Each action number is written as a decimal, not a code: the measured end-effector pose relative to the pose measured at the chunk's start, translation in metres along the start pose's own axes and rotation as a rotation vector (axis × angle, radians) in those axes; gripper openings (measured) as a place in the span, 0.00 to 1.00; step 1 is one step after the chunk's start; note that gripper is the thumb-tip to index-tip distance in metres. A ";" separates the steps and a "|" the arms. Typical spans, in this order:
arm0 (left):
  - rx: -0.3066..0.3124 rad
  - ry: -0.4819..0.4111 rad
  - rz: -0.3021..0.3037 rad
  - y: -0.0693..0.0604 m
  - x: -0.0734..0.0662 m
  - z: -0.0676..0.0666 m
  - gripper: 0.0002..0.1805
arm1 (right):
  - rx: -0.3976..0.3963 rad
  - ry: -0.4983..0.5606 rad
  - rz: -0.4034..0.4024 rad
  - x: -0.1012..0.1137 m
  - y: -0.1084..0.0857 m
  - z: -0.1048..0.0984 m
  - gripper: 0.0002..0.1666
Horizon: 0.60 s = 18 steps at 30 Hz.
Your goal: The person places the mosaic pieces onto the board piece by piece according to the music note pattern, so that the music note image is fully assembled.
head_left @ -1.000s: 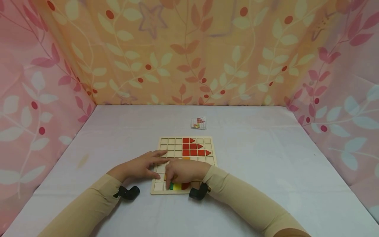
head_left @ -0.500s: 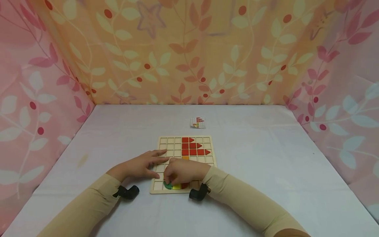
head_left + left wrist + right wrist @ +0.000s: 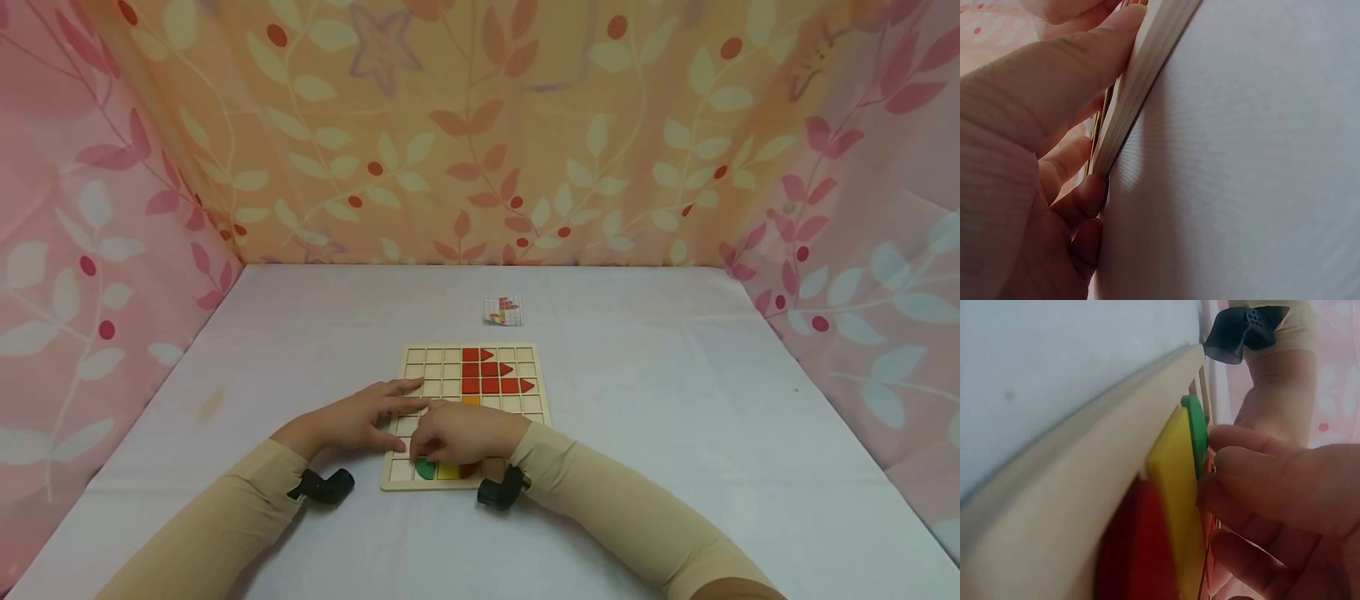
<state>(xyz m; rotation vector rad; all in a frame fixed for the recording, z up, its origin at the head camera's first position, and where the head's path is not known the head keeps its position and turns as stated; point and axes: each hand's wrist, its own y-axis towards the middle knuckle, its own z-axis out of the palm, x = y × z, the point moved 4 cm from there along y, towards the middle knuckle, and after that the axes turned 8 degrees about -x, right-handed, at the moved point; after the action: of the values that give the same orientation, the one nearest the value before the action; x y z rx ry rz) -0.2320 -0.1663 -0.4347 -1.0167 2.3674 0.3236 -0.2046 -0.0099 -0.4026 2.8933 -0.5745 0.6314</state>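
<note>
A light wooden grid board lies on the table. Red square and pointed pieces fill parts of its upper rows, with an orange piece below. My left hand rests on the board's left side, fingers spread and thumb on the edge. My right hand is over the lower board, fingers loosely bent, fingertips close by a rounded green piece. Beside it sit a yellow piece and a dark red piece. My right hand hides the squares beneath it.
A small printed card with a coloured grid pattern lies behind the board on the white tabletop. Patterned cloth surrounds the table at the back and sides. Each wrist carries a black camera.
My right fingertips have shifted slightly back and left from the green piece. More of that piece shows now. My left hand stays on the board.
</note>
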 end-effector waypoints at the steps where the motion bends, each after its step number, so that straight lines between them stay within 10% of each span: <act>1: 0.001 0.001 -0.003 0.000 0.000 0.000 0.38 | 0.003 -0.006 -0.003 0.000 0.000 0.000 0.10; 18: 0.079 0.042 -0.084 0.003 -0.001 -0.004 0.39 | -0.079 0.031 0.110 -0.018 -0.023 -0.039 0.15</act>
<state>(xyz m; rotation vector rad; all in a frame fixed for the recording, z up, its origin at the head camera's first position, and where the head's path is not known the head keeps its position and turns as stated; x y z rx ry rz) -0.2348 -0.1654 -0.4306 -1.0919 2.3472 0.1768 -0.2254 0.0257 -0.3758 2.7886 -0.7410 0.6512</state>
